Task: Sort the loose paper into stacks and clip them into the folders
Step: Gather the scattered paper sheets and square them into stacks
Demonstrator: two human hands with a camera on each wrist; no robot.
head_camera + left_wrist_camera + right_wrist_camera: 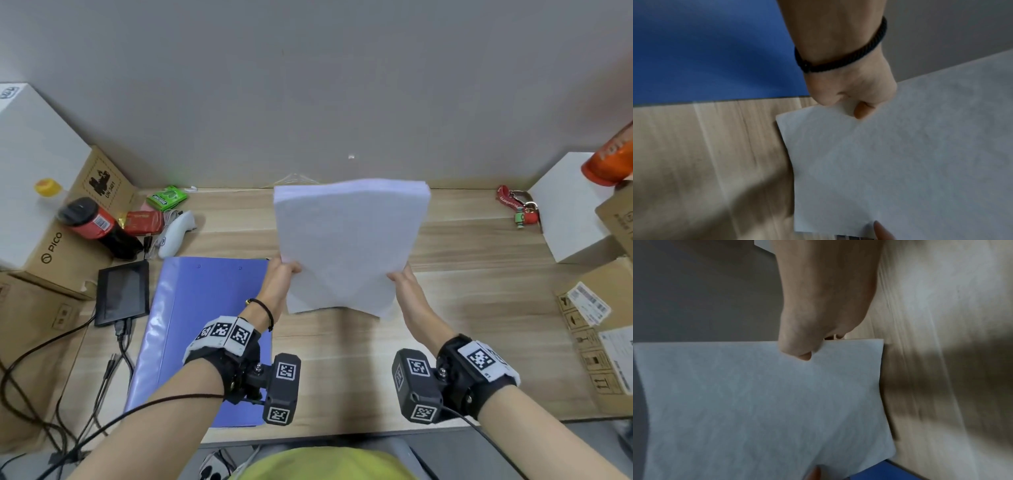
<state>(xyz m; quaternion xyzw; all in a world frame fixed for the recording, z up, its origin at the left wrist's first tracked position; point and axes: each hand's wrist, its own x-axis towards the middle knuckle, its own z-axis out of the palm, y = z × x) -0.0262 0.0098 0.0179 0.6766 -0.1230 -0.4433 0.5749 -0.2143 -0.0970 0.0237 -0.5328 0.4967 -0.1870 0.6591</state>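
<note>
A thick stack of white paper (349,240) stands nearly upright above the middle of the wooden desk (479,308), its lower edge at or just above the surface. My left hand (286,270) pinches its left edge, thumb on the near face; the wrist view shows the same left hand (855,104) on the stack of paper (910,154). My right hand (400,275) pinches the right edge, and its thumb (803,355) lies on the paper sheet face (756,402). A blue folder (202,329) lies flat and closed to the left, under my left forearm.
At the left sit cardboard boxes (54,222), a red-labelled can (92,222), a green packet (166,197), a white controller (174,233) and a small black screen (122,293) with cables. More boxes (568,209) and a red lanyard (517,205) occupy the right. A grey wall (308,85) stands behind.
</note>
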